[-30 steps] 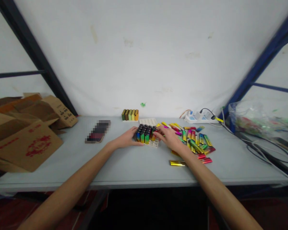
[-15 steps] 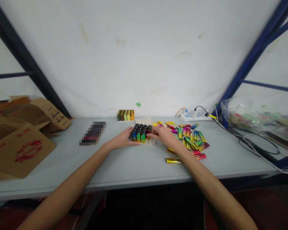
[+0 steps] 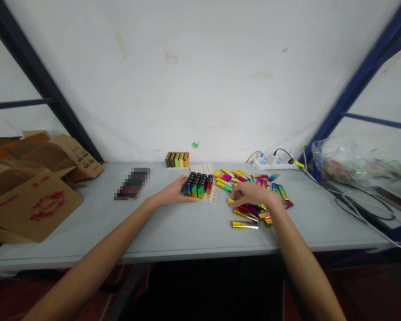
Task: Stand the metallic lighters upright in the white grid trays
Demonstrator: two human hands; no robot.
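Note:
Upright lighters with black tops (image 3: 198,185) stand in rows in a white tray (image 3: 213,195), whose right-hand holes show bare. Around the left side of this block my left hand (image 3: 176,191) is curled, thumb along the front edge and fingers at the back, holding it. My right hand (image 3: 249,195) is over the loose pile of shiny coloured lighters (image 3: 224,184), its fingers bent down on a yellow-ended one (image 3: 231,202) at the pile's left side. Several more lie around and under that hand.
At the wall stand a filled tray of green and yellow lighters (image 3: 177,159) and a white tray (image 3: 202,168). A blurred dark phone-like object (image 3: 132,183) and cardboard boxes (image 3: 36,196) are left. A power strip (image 3: 276,162), cables and a plastic bag (image 3: 344,158) are right.
My right hand has moved right from the tray to the loose pile. A red lighter now stands at the block's right side, where that hand was. My left hand stays at the block.

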